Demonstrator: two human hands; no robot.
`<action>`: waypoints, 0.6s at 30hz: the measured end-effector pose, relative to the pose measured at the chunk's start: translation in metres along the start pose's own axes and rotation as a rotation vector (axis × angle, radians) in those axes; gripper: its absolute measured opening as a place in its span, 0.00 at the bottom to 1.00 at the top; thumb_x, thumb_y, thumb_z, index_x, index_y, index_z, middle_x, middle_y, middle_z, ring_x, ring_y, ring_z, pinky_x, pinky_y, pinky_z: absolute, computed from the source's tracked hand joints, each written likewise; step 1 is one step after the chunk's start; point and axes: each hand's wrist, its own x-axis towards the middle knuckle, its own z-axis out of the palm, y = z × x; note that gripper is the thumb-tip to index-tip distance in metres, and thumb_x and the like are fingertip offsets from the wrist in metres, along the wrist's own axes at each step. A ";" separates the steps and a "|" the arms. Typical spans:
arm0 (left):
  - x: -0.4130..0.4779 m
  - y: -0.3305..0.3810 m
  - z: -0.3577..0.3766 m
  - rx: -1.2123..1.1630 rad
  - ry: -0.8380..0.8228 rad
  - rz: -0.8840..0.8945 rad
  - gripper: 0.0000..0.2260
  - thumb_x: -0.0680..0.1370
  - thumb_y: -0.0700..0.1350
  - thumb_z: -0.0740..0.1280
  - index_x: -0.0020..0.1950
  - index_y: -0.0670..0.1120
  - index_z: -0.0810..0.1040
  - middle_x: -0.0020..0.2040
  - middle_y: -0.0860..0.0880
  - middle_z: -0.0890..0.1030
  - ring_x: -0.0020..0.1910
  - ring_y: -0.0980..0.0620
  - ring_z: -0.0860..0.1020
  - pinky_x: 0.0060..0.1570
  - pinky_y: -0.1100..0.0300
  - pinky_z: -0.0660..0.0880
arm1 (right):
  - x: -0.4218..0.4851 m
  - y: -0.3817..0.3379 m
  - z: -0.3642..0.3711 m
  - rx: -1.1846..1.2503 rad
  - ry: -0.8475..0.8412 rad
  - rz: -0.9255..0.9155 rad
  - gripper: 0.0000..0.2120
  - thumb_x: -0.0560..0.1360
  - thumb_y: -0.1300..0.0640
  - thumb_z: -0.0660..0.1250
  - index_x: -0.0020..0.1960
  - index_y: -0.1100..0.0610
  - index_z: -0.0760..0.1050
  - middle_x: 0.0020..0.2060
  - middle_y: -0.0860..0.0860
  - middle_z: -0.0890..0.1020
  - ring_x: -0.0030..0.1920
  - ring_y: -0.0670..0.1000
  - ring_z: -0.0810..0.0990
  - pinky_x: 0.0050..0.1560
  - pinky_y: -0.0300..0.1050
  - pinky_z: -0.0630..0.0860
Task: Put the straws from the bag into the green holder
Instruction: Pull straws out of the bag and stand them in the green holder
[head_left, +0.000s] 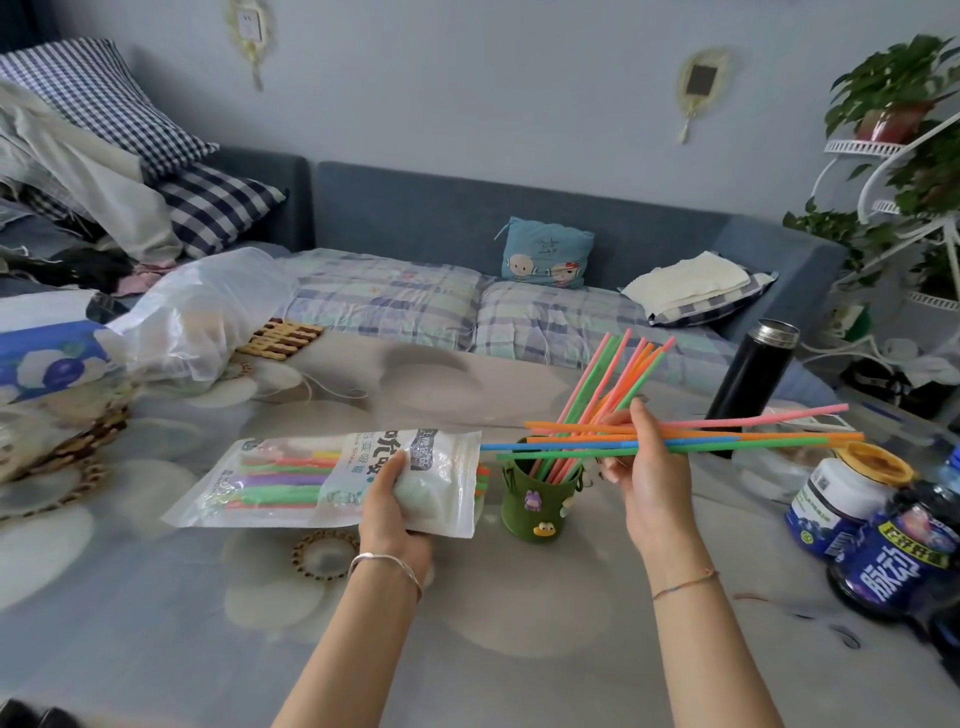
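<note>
My left hand (392, 499) grips the white straw bag (291, 480) near its open right end, and the bag lies flat on the table with coloured straws visible through it. My right hand (641, 457) pinches a bundle of several long straws (737, 434) held level, pointing left and right just above the green holder (537, 501). The holder stands upright between my hands, decorated with small figures. Several pink, orange and green straws (608, 384) stand in it and lean to the right.
A black flask (750, 379) stands behind my right hand. Blue jars and a bottle (878, 540) crowd the table's right edge. A clear plastic bag (208, 312) and woven coasters (283, 338) sit at the far left. A sofa lies beyond the table.
</note>
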 end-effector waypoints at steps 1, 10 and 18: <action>-0.001 0.000 0.001 0.016 -0.007 0.005 0.07 0.77 0.43 0.67 0.54 0.46 0.76 0.45 0.47 0.79 0.45 0.48 0.78 0.68 0.43 0.70 | -0.001 0.000 0.000 -0.004 -0.007 -0.005 0.18 0.76 0.50 0.63 0.29 0.53 0.76 0.21 0.47 0.76 0.20 0.45 0.69 0.21 0.36 0.63; -0.013 -0.018 0.006 0.103 -0.084 -0.037 0.23 0.75 0.43 0.68 0.70 0.40 0.74 0.67 0.40 0.77 0.67 0.39 0.75 0.68 0.38 0.69 | -0.018 0.021 0.032 -0.184 -0.114 0.050 0.21 0.76 0.50 0.63 0.25 0.52 0.76 0.23 0.42 0.79 0.26 0.39 0.76 0.25 0.30 0.69; -0.007 -0.001 0.000 0.000 -0.016 -0.032 0.10 0.78 0.43 0.66 0.59 0.45 0.75 0.47 0.47 0.80 0.45 0.48 0.78 0.68 0.47 0.71 | 0.001 -0.013 0.004 -0.058 0.024 -0.114 0.18 0.78 0.51 0.60 0.33 0.57 0.72 0.18 0.45 0.73 0.18 0.42 0.67 0.18 0.33 0.62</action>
